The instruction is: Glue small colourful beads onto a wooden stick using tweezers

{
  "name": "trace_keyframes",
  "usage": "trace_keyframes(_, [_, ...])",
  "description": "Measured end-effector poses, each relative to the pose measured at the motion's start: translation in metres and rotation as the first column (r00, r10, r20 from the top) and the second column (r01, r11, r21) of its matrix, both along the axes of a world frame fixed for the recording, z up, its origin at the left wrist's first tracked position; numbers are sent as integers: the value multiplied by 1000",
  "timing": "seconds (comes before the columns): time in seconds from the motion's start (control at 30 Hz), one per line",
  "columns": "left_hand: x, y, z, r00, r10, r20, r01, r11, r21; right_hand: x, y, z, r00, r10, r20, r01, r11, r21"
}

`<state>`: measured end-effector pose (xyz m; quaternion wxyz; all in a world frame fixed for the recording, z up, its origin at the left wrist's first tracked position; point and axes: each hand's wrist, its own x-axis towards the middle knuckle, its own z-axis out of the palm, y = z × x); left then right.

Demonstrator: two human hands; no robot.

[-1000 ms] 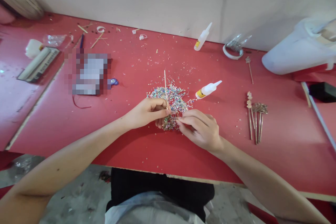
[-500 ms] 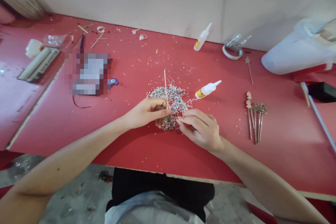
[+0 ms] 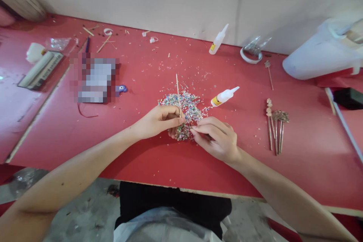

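My left hand [image 3: 159, 123] is closed around a thin golden hair stick [image 3: 178, 94], whose shaft points up and away from me. The stick's jewelled ornament [image 3: 183, 132] hangs below the fingers, partly hidden by them. Close to the ornament, my right hand [image 3: 217, 138] has its thumb and fingertips pinched together. What lies in that pinch, if anything, is too small to make out. Behind both hands spreads a pile of small glittering rhinestones [image 3: 187, 102]. A white glue bottle [image 3: 224, 97] with a yellow label lies just right of the pile.
Several finished-looking hair sticks [image 3: 276, 132] lie at the right. A second glue bottle [image 3: 218, 40] stands near the wall, beside a tape ring [image 3: 251, 56] holding small plastic bags. A white container [image 3: 320, 53] leans at the far right. A flat box [image 3: 41, 70] lies left.
The hair stick's upper end has tilted slightly to the left. Both hands stay almost in the same place, with the right fingertips still at the ornament.
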<state>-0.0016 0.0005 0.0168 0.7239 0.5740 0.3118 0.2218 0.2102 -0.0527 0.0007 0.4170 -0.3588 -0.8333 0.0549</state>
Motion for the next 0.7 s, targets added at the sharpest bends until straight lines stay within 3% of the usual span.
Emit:
trace_keyframes(0.47, [0, -1, -2, 1000, 0, -12, 1, 1000, 31, 1, -1, 0, 1000, -8, 12, 9, 999, -51])
trace_keyframes(0.6, [0, 2, -2, 999, 35, -17, -35, 999, 42, 1, -3, -2, 978, -11, -206, -40, 970, -242])
trace_keyframes(0.7, [0, 5, -2, 991, 129, -32, -127, 991, 52, 1, -2, -6, 915, -112, -387, -101, 867, -488])
